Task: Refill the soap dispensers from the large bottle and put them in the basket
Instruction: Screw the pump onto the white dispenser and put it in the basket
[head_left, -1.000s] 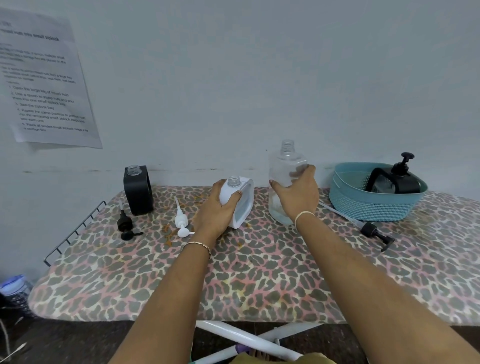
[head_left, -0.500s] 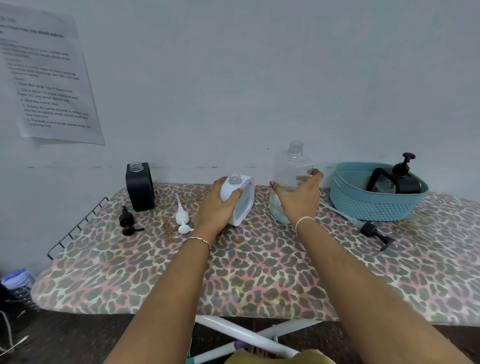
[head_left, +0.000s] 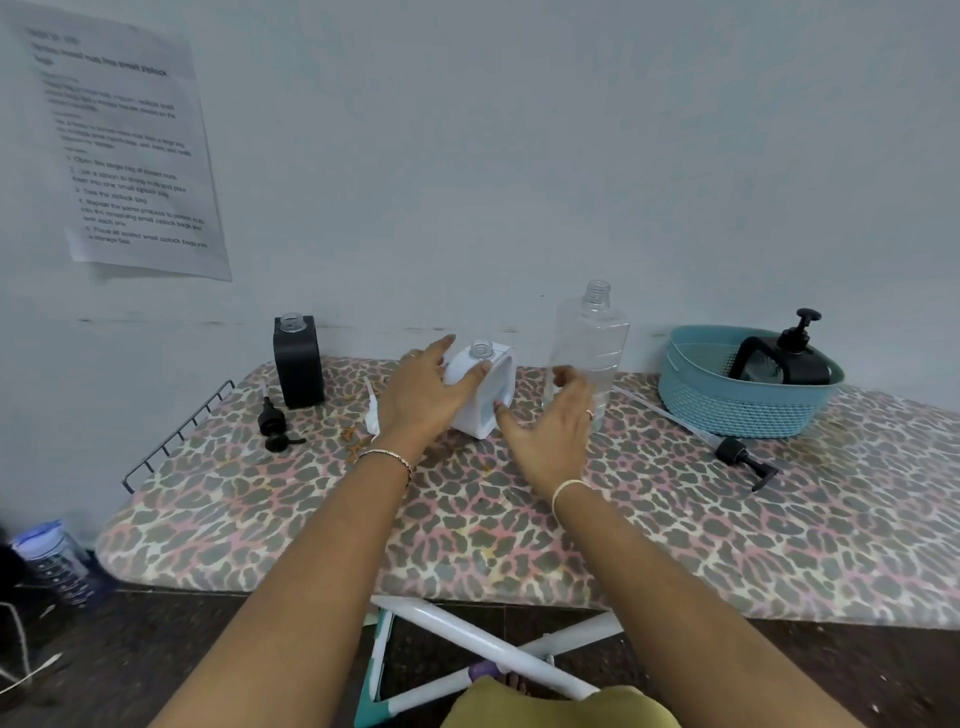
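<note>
A white soap dispenser (head_left: 475, 415) with its neck uncapped stands on the leopard-print board (head_left: 467, 525). My left hand (head_left: 421, 400) holds it loosely, fingers behind it and thumb across its front. My right hand (head_left: 553, 426) hovers open just right of it, thumb tip by its lower edge. Behind that hand stands the large clear bottle (head_left: 589, 338), uncapped, untouched, with a little clear liquid at the bottom. A black uncapped dispenser (head_left: 298, 361) stands at the back left. The teal basket (head_left: 691, 387) at the right holds a black dispenser (head_left: 779, 361) with its pump on.
A black pump (head_left: 272, 423) and a white pump (head_left: 371, 415), partly hidden by my left hand, lie left of the white dispenser. A long-tubed black pump (head_left: 737, 454) lies before the basket. A wire rack ends the board at left. A water bottle (head_left: 57, 566) stands on the floor.
My right hand has let go of the large bottle and moved down and left toward the white dispenser. My left hand's fingers have loosened and spread on the dispenser.
</note>
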